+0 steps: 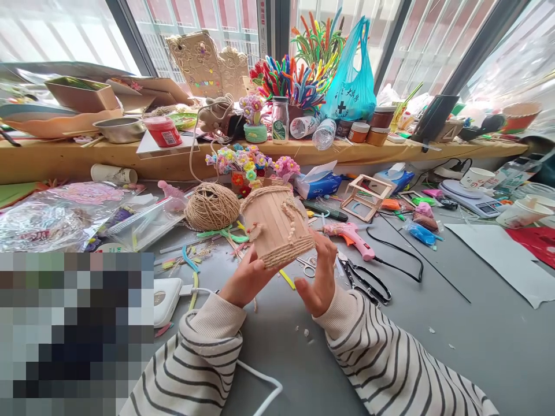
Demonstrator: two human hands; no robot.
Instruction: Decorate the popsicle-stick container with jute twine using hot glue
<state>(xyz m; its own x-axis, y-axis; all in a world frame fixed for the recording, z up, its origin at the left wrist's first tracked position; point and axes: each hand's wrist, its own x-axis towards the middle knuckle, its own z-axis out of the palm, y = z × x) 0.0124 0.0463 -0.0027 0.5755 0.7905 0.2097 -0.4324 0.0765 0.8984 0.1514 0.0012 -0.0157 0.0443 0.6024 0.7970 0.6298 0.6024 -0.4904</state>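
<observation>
A small wooden pot (275, 222), made of flat sticks with twine wound round its top and bottom edges, is held tilted above the grey table. Twine shapes are stuck on its side. My left hand (249, 276) grips it from the lower left, fingers partly behind it. At its lower right is my right hand (318, 271), thumb spread apart from the fingers, the fingertips near or against the pot's edge; whether they touch is unclear. Behind the pot on the left sits a ball of twine (212, 206).
Right of my hands lie a pink glue gun (353, 238) with a black cord and black-handled scissors (368, 282). A white power bank (165, 300) with a cable is at the left. Farther back stand a wooden stick frame (367, 196), tissue packs and a cluttered ledge (169, 151).
</observation>
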